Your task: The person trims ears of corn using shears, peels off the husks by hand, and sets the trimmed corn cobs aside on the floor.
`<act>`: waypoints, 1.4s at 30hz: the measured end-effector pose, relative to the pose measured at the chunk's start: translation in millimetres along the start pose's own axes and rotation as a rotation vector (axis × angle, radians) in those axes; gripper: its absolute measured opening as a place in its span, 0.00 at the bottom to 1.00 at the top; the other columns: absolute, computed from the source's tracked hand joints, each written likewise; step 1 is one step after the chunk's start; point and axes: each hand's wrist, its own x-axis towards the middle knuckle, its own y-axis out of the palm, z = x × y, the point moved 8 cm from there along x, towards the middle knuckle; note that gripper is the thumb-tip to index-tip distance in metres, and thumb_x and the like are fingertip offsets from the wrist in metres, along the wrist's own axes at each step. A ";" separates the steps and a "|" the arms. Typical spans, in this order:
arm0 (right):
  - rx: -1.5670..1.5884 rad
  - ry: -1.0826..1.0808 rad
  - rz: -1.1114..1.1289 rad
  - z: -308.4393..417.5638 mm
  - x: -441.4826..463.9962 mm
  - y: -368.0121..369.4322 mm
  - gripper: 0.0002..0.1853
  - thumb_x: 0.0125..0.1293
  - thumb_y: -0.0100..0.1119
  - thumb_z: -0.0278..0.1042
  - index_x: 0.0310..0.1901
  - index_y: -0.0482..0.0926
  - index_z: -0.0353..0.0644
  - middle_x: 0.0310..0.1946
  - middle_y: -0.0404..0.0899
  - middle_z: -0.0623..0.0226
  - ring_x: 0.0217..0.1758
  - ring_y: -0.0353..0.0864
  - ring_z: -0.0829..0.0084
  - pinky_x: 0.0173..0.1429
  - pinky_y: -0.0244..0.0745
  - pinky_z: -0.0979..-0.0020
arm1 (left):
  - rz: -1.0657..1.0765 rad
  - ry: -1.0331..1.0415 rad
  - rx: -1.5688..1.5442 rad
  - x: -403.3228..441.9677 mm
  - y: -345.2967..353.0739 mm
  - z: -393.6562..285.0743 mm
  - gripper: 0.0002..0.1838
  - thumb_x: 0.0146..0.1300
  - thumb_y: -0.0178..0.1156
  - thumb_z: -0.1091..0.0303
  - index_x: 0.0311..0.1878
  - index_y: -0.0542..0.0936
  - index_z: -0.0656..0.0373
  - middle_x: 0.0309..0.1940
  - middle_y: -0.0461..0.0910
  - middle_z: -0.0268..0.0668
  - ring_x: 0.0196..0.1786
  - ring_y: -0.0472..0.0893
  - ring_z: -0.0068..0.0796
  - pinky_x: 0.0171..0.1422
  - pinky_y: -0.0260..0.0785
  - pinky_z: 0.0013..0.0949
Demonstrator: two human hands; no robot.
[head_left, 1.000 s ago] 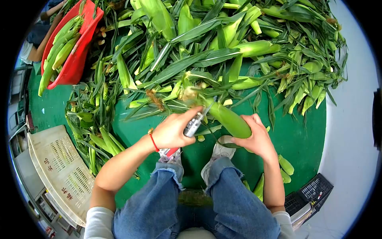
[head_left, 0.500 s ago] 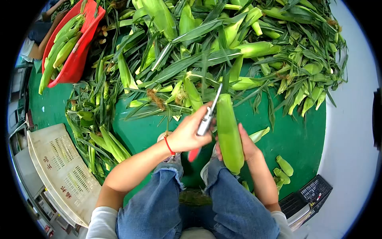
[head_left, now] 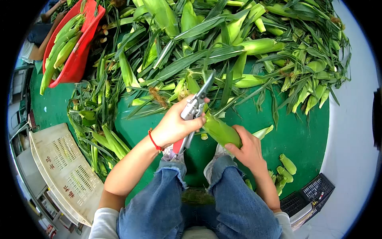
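Note:
My left hand (head_left: 177, 125), with a red cord at the wrist, is closed around pruning shears (head_left: 194, 108). Their blades point up and away, and a red handle shows below the fingers. My right hand (head_left: 248, 148) grips the lower end of a green ear of corn (head_left: 221, 130), still in its husk. The ear slants, with its narrower end up by my left fingers, which may be touching it; I cannot tell. A small pale round piece (head_left: 204, 136) shows just below that end.
A big heap of corn and leaves (head_left: 207, 44) covers the far side of the green floor (head_left: 306, 139). Several husked ears (head_left: 284, 171) lie right, near a black crate (head_left: 318, 187). At left stand a cream crate (head_left: 65, 171) and a red basin (head_left: 75, 59), with another person's arm behind.
The ear of corn has gone from nearly upright to slanting, its top swung left. My left hand with the shears has shifted slightly left, and the blades have turned.

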 end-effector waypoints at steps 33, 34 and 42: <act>-0.179 -0.547 -0.505 102.4 29.9 -10.6 0.11 0.56 0.62 0.45 0.28 0.77 0.48 0.20 0.69 0.73 0.27 0.73 0.69 0.29 0.69 0.69 | -0.129 0.161 -0.627 -17.3 -16.2 25.1 0.28 0.61 0.57 0.70 0.65 0.63 0.53 0.51 0.75 0.38 0.52 0.77 0.34 0.60 0.71 0.41; -0.091 -0.479 -0.527 99.9 29.9 -9.2 0.14 0.54 0.63 0.48 0.28 0.75 0.47 0.24 0.69 0.73 0.35 0.72 0.69 0.37 0.70 0.64 | -0.104 0.177 -0.567 -23.7 -7.3 17.2 0.28 0.62 0.57 0.69 0.66 0.62 0.53 0.54 0.73 0.38 0.54 0.76 0.34 0.61 0.70 0.41; 0.107 -0.518 -0.422 57.8 7.4 -13.6 0.44 0.45 0.67 0.64 0.61 0.67 0.49 0.39 0.74 0.62 0.42 0.76 0.63 0.45 0.73 0.60 | -0.077 0.173 -0.481 -42.6 37.6 -3.8 0.32 0.58 0.61 0.73 0.65 0.61 0.55 0.51 0.72 0.41 0.53 0.76 0.32 0.57 0.72 0.36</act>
